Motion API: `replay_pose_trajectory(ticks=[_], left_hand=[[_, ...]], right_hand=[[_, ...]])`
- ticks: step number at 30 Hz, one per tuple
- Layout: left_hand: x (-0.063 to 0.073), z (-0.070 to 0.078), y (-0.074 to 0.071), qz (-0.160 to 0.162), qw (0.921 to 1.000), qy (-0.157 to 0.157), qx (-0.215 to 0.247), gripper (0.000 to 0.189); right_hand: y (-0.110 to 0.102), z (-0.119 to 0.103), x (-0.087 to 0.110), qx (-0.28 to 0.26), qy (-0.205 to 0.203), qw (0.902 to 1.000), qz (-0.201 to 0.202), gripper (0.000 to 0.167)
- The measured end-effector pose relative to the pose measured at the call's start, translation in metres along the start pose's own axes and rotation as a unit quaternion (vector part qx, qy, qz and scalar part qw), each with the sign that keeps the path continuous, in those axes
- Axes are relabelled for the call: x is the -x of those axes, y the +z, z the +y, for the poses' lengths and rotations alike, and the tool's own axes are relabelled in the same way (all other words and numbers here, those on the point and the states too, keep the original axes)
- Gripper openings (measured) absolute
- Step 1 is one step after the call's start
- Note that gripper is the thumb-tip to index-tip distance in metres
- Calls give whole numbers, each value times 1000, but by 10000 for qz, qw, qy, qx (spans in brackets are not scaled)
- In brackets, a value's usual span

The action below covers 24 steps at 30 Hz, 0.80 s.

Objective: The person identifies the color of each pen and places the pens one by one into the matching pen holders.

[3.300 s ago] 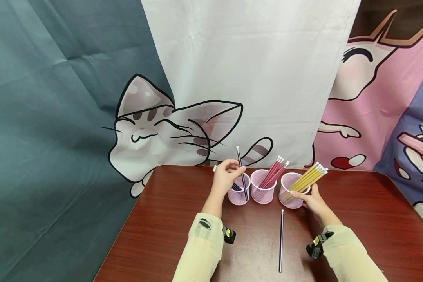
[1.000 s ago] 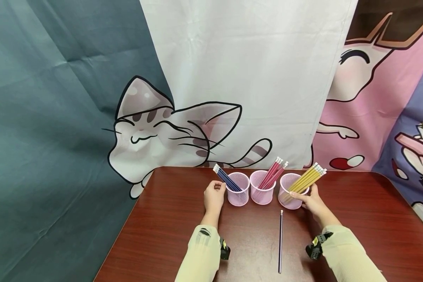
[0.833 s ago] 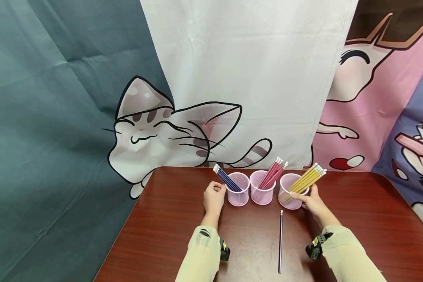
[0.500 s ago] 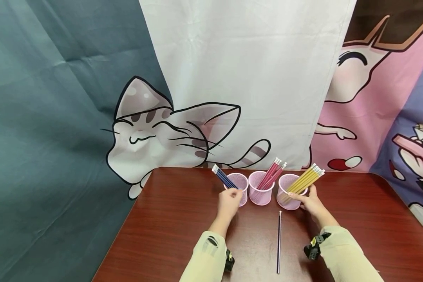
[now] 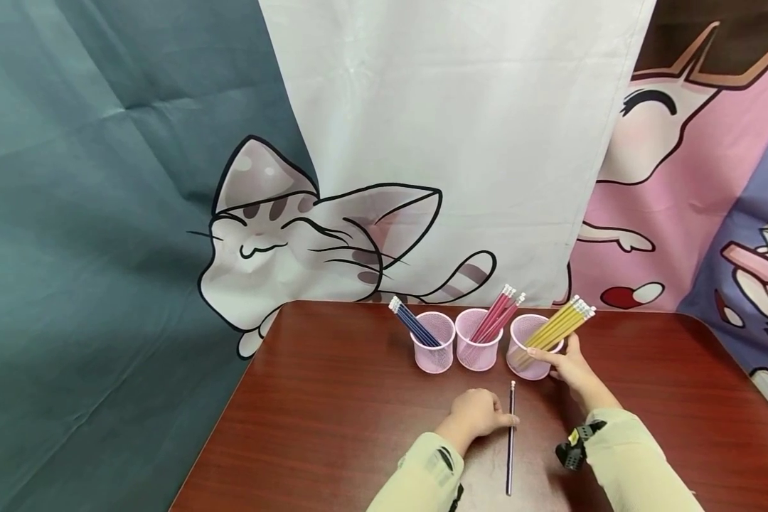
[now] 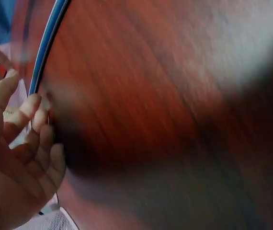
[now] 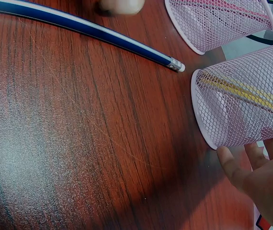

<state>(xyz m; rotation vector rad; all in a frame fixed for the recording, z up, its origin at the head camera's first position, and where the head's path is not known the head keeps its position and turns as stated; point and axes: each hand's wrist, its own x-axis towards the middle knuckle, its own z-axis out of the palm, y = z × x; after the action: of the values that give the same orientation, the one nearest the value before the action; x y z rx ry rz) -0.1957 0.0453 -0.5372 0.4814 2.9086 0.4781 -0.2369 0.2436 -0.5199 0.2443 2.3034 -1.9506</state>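
A dark blue pencil (image 5: 510, 455) lies on the table, its eraser end toward the cups. My left hand (image 5: 476, 414) is over it, fingertips at the pencil's upper part. In the left wrist view, the thumb (image 6: 7, 86) and fingers stand apart beside the blue pencil (image 6: 45, 40). My right hand (image 5: 572, 366) holds the pink mesh pencil cup (image 5: 525, 366) on the right, thumb at its front and fingers round its side. Yellow pencils (image 5: 557, 323) lean in that cup. The right wrist view has fingers against the mesh cup (image 7: 237, 100).
Left of the held cup stand a mesh cup (image 5: 478, 357) with red pencils (image 5: 496, 320) and another mesh cup (image 5: 433, 360) with blue pencils (image 5: 416, 323). All are near the back of the brown table (image 5: 307, 398). A cartoon-print cloth (image 5: 473, 142) hangs behind.
My left hand has set a blue pencil in the left cup, let go, and moved right and nearer to the lying pencil. My right hand has stayed at the right cup.
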Motion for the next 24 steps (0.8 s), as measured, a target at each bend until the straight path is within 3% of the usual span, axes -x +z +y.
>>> replay_pose_trajectory(ticks=[7,12,24], left_hand=[[0,18,8,135,9954,-732,-605,50],[1,24,12,212,9921,-898,-849,66],[0,25,15,224,9899,-1040,-936,59]], right_hand=[[0,-2,1,22,14,10000,-38,87],[-2,-3,1,121,27,9999,21,87],[-1,-5,3,-4,12,10000,-29,89]])
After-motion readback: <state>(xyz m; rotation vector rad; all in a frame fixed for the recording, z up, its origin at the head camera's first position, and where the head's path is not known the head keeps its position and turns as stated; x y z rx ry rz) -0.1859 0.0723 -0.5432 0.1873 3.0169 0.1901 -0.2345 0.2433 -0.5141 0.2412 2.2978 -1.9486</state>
